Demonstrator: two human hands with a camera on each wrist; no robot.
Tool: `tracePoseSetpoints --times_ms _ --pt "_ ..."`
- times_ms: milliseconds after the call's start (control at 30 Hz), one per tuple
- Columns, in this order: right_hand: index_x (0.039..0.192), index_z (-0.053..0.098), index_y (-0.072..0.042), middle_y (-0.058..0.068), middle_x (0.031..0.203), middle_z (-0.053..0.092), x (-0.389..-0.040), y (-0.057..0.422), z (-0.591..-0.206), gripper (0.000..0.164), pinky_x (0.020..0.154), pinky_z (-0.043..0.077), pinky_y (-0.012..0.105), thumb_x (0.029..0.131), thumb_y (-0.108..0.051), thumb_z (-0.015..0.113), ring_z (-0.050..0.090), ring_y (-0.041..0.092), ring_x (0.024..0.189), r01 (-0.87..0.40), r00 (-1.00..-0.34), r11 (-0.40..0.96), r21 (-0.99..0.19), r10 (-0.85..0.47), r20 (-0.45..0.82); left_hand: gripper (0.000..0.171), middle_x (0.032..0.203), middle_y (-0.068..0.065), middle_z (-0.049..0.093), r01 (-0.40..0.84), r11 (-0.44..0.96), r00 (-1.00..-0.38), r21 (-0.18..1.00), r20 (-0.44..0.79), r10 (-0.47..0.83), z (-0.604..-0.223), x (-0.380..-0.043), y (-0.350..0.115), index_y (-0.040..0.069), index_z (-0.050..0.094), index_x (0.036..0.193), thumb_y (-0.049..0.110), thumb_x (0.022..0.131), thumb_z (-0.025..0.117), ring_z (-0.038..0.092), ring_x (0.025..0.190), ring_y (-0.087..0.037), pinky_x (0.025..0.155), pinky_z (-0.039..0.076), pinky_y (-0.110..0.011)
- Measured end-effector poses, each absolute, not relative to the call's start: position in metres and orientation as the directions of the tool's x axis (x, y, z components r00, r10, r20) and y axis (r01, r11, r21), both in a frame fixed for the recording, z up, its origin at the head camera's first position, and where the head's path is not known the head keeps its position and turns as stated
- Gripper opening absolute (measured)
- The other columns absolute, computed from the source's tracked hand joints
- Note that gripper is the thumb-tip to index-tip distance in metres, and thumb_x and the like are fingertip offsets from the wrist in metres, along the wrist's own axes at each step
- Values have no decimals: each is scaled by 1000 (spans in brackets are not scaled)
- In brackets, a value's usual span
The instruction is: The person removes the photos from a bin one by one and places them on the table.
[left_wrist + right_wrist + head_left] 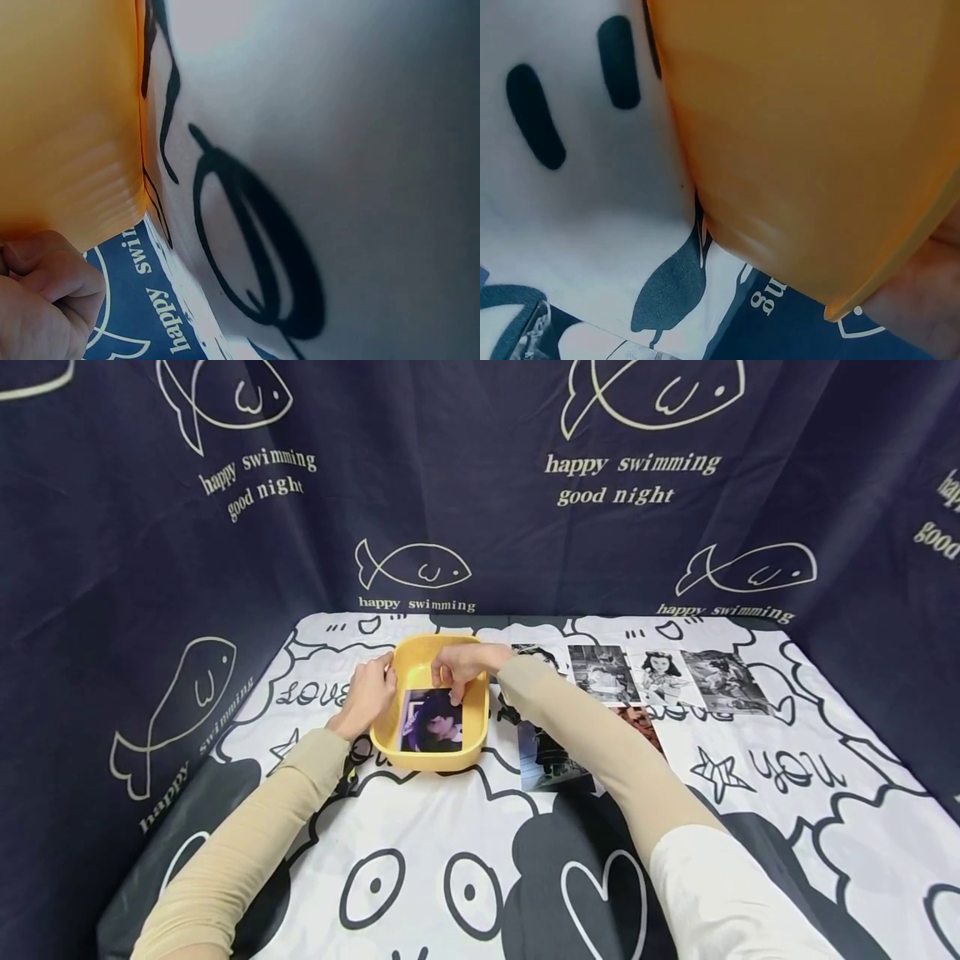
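A yellow plastic basin [426, 762] stands on the patterned cloth. My left hand [367, 695] grips its left rim; curled fingers [56, 274] show against the basin wall [67, 135] in the left wrist view. Inside the basin lies a colour photo [432, 722] of a dark-haired figure on a purple background. My right hand [463, 665] reaches over the right rim with bent fingers, one fingertip over the photo's upper right corner. Whether it pinches the photo cannot be made out. In the right wrist view, the basin wall [802, 150] hides most of that hand [922, 300].
Right of the basin, black-and-white photos [603, 675] lie in a row. Below them are a dark bluish photo [553, 764] and a reddish one [641, 722], partly covered by my right forearm. A dark blue curtain [510, 552] hangs behind the cloth-covered surface [420, 835].
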State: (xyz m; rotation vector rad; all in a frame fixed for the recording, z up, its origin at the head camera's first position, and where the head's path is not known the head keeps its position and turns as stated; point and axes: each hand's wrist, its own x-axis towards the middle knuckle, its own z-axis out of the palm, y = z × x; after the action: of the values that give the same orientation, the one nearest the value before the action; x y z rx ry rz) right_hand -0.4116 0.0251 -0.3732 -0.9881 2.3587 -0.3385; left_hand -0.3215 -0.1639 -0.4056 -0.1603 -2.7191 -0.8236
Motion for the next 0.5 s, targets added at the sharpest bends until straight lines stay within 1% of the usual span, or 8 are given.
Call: tracePoseSetpoints --times_ms 67,200,300,400,500 --pt "111 62 -10 6 105 60 -410 25 -372 46 78 45 22 70 -8 84 55 15 89 -581 -582 704 -410 -711 -396 43 98 -28 69 189 833 -950 521 312 21 -404 -321 -164 -4 51 135 9 95 44 64 75 -34 72 55 -46" --pt "109 61 -9 6 105 60 -408 24 -371 46 77 43 23 70 -9 85 52 17 92 -589 -585 708 -390 -706 -400 43 92 -27 69 190 835 -948 517 316 20 -403 -321 -163 -4 52 135 9 95 44 63 73 -34 71 54 -47" --pt "108 61 -9 6 106 61 -407 24 -371 45 78 43 23 70 -9 84 52 17 95 -584 -586 712 -391 -702 -404 43 92 -26 69 190 838 -946 512 323 17 -403 -321 -163 -4 53 134 9 95 44 63 74 -33 72 54 -47" --pt "109 61 -7 5 107 61 -407 24 -372 43 82 43 24 72 -9 83 52 17 97 -577 -586 715 -394 -699 -409 43 89 -25 69 194 837 -945 512 327 19 -404 -321 -163 -4 53 134 9 95 44 63 72 -32 69 54 -46" --pt "109 62 -6 3 104 59 -408 24 -373 41 81 42 23 74 -10 82 51 16 96 -592 -584 711 -380 -703 -406 42 84 -23 69 195 838 -944 509 330 19 -405 -321 -163 -4 54 134 9 95 44 62 69 -30 66 54 -44"
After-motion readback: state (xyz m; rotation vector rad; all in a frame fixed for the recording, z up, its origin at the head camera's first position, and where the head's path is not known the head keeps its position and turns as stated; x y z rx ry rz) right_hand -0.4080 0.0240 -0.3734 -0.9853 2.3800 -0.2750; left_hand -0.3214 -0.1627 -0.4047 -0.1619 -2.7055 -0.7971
